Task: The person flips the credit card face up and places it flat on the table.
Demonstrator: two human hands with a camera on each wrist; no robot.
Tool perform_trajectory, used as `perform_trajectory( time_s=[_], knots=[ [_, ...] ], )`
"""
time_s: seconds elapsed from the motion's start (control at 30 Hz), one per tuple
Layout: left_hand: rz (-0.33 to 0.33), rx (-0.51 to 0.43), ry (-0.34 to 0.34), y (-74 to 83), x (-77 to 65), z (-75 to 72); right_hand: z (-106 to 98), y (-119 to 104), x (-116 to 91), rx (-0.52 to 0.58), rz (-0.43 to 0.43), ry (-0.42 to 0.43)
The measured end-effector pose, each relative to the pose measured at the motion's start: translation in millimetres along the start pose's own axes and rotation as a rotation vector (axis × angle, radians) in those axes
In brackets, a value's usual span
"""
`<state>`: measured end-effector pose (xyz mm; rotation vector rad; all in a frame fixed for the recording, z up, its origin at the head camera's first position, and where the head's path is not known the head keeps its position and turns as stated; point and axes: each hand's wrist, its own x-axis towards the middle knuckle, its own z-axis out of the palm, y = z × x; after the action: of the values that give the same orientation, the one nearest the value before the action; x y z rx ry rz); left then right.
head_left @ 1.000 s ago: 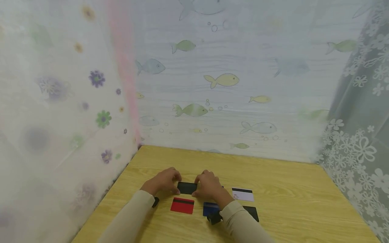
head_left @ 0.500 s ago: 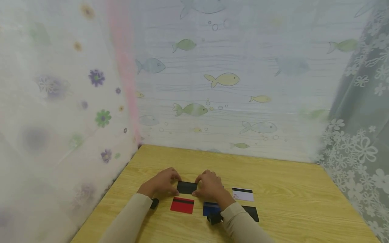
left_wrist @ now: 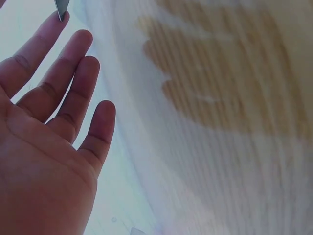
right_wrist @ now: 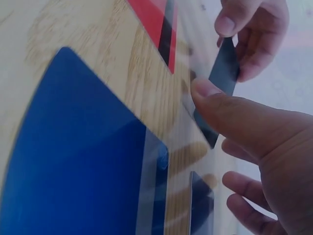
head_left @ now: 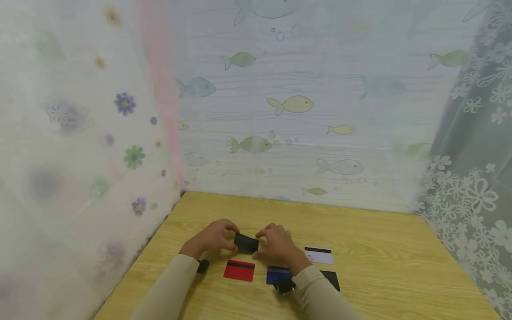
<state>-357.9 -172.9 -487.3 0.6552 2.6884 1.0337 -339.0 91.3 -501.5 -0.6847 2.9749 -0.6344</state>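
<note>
Both hands hold a dark plastic card [head_left: 246, 244] by its opposite short ends. My left hand [head_left: 212, 238] grips the left end, thumb low and fingers at the upper corner. At the other end, thumb and index finger of my right hand [head_left: 276, 244] hold the card. It tilts, its left end higher than its right. In the right wrist view the right thumb overlaps the card [right_wrist: 226, 68]. Only a corner of the card [left_wrist: 61, 7] shows at the left index fingertip in the left wrist view. In front lies a red card [head_left: 239, 270] with a black stripe.
A blue card [head_left: 276, 274] lies partly under the right wrist's black camera [head_left: 284, 286]. To the right are a white card [head_left: 319, 255] with a black stripe and a black card [head_left: 331, 280]. Another dark blue card [right_wrist: 201, 205] shows below the right fingers. Patterned curtains surround the wooden table [head_left: 380, 249].
The dark card has tipped from level to slanted, with its left end raised. Both hands stay at its ends and have moved very little.
</note>
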Motion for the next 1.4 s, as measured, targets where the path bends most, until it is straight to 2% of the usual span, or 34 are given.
perform_trajectory(
  time_s=[0.17, 0.47, 0.67, 0.87, 1.23, 1.4],
  knots=[
    [0.003, -0.015, 0.006, 1.8, -0.4, -1.4, -1, -4, 2, 0.000, -0.030, 0.007],
    [0.077, -0.045, 0.023, 11.2, 2.8, -6.2, -5, -15, 9, 0.016, -0.051, 0.011],
    [0.114, -0.063, 0.008, 15.2, 5.4, -6.1, -7, -21, 10, 0.072, -0.049, -0.003],
    [0.118, -0.100, 0.010, 17.0, 5.3, -6.8, -5, -22, 11, 0.106, -0.060, 0.012],
    [0.098, -0.161, 0.006, 10.6, 1.8, -4.8, -6, -17, 15, 0.348, -0.038, 0.008],
    [0.091, -0.192, -0.028, 5.9, 3.8, 0.1, -8, -16, 15, 0.426, -0.039, 0.015]
  ],
)
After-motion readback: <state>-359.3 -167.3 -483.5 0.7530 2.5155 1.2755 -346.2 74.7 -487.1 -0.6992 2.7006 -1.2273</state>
